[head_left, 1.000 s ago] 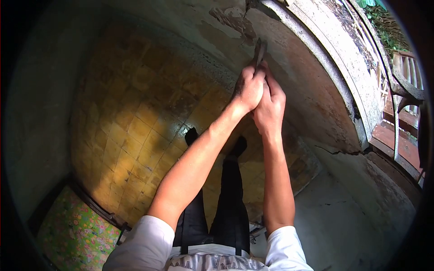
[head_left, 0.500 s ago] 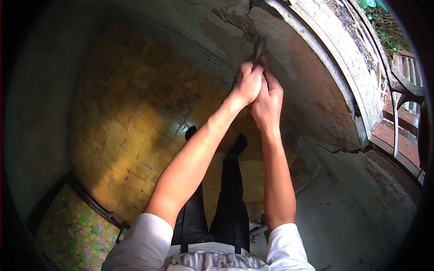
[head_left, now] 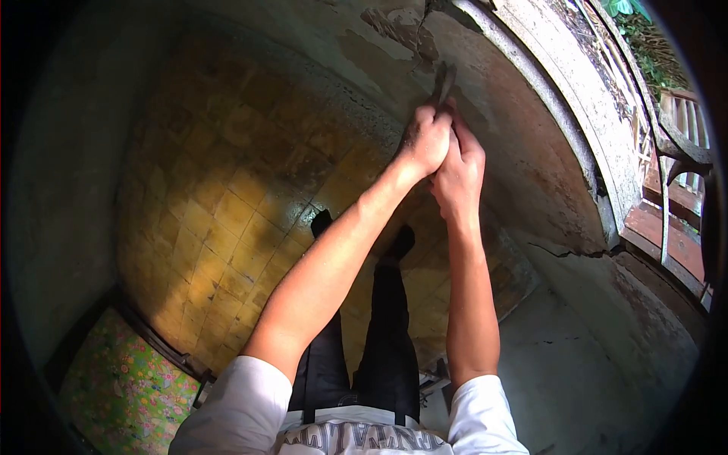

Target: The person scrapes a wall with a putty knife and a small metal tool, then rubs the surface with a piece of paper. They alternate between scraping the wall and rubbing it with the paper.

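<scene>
My left hand (head_left: 428, 142) and my right hand (head_left: 459, 178) are closed together around the handle of a dark flat-bladed scraper (head_left: 444, 82). Its handle is hidden by my fingers. The blade sticks out past them toward the wall (head_left: 504, 125), where its tip seems to touch the worn surface. Around the tip the wall shows peeling paint, bare brownish patches (head_left: 390, 30) and a crack. Both arms are stretched out in front of me.
A window opening with a pale sill (head_left: 599, 114) and a metal frame curves along the right. Yellow floor tiles (head_left: 235, 220) lie below, with my feet on them. A green flowered cushion (head_left: 129, 375) is at lower left. A long crack (head_left: 569, 252) runs under the sill.
Both hands and the scraper have shifted a little to the right and slightly down along the wall. The grip is the same.
</scene>
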`<state>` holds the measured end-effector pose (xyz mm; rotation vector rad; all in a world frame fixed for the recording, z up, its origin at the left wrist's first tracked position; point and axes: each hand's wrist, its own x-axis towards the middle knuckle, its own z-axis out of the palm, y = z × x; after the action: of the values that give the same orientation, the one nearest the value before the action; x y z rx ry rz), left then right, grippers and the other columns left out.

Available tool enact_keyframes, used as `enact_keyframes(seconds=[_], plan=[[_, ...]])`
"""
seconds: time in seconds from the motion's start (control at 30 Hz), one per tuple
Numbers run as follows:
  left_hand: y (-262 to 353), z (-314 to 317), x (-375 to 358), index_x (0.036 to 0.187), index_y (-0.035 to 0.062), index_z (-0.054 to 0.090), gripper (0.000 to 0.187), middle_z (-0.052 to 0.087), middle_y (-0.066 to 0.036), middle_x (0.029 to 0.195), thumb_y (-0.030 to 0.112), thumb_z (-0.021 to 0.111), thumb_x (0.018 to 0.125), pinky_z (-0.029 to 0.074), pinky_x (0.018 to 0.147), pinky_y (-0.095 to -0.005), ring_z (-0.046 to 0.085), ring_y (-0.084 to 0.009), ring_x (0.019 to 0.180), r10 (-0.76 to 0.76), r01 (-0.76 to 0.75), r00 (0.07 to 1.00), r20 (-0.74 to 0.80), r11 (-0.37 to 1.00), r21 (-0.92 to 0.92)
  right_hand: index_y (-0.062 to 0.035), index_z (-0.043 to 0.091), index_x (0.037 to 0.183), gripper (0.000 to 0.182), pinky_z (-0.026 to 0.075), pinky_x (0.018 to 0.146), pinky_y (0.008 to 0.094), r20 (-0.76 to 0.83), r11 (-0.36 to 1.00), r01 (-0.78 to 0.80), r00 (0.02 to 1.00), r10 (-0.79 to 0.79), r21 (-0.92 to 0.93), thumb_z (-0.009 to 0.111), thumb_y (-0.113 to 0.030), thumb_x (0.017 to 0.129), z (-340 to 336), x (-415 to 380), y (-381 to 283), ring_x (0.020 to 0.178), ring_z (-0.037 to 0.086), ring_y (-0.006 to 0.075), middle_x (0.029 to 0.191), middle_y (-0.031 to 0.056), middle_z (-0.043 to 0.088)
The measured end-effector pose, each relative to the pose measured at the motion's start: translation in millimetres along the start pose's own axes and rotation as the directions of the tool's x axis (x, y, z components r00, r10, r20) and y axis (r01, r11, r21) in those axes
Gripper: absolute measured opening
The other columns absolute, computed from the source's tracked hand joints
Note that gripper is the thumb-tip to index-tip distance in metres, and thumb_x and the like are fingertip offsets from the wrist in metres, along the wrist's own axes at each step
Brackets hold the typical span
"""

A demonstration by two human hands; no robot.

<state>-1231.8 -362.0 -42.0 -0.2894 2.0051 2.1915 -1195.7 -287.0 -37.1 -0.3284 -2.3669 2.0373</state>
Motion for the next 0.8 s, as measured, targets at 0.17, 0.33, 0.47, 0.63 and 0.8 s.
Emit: enact_keyframes(seconds=[0.17, 0.33, 0.47, 0.63, 0.8], plan=[[-6.4, -1.7, 0.9, 0.114, -0.0067, 0.058, 0.039, 0.066, -0.018, 0.094, 0.026, 0.045, 0.097, 0.046, 0.081, -0.0357, 0.059, -0.0204, 0.09, -0.049, 0.049, 0.999, 0.008, 0.999, 0.005, 0.0025, 0.051, 0.134, 0.041, 0.037, 0.081, 0.0286, 0.018, 0.996, -0.088, 0.996, 0.088, 0.021, 0.045, -0.016, 0.098, 1.3, -2.4, -4.0, 0.094, 0.05, 0.0168, 0.106, 0.0136, 0.058], [-6.8, 2.3, 0.0, 0.115, -0.006, 0.057, 0.04, 0.065, -0.016, 0.095, 0.028, 0.045, 0.097, 0.046, 0.082, -0.0354, 0.059, -0.0206, 0.091, 0.019, -0.019, 1.0, -0.001, 1.0, -0.014, 0.0052, 0.051, 0.133, 0.041, 0.041, 0.098, 0.0294, 0.024, 0.989, -0.14, 0.99, 0.139, 0.045, 0.045, -0.015, 0.097, -3.4, -5.4, -17.1, 0.111, 0.058, 0.0217, 0.121, 0.0189, 0.063], [-4.7, -4.7, 1.4, 0.114, -0.0055, 0.058, 0.04, 0.066, -0.016, 0.098, 0.028, 0.044, 0.098, 0.046, 0.085, -0.0348, 0.059, -0.0222, 0.092, -0.04, 0.04, 0.999, 0.014, 0.999, -0.033, 0.0048, 0.051, 0.133, 0.041, 0.041, 0.098, 0.0298, 0.033, 0.99, -0.142, 0.989, 0.141, 0.018, 0.044, -0.015, 0.098, 2.7, -1.8, -15.3, 0.112, 0.058, 0.0233, 0.121, 0.02, 0.062], [3.8, -3.1, 3.8, 0.11, -0.0075, 0.058, 0.04, 0.066, -0.019, 0.097, 0.028, 0.044, 0.097, 0.046, 0.083, -0.0362, 0.06, -0.0232, 0.091, -0.042, 0.042, 0.999, -0.011, 0.998, 0.037, 0.0057, 0.05, 0.133, 0.041, 0.039, 0.101, 0.0299, 0.032, 0.986, -0.159, 0.987, 0.158, 0.054, 0.044, -0.014, 0.098, 1.0, 0.2, -19.0, 0.117, 0.056, 0.0238, 0.127, 0.0215, 0.06], [0.1, -5.7, 4.3, 0.109, -0.0076, 0.058, 0.04, 0.066, -0.021, 0.092, 0.028, 0.044, 0.097, 0.046, 0.08, -0.0363, 0.059, -0.0229, 0.089, -0.05, 0.048, 0.999, 0.018, 0.997, 0.064, 0.0063, 0.05, 0.132, 0.04, 0.038, 0.102, 0.0299, 0.028, 0.987, -0.14, 0.99, 0.138, 0.082, 0.044, -0.013, 0.098, 4.0, -1.8, -13.2, 0.118, 0.055, 0.0232, 0.127, 0.0214, 0.059]])
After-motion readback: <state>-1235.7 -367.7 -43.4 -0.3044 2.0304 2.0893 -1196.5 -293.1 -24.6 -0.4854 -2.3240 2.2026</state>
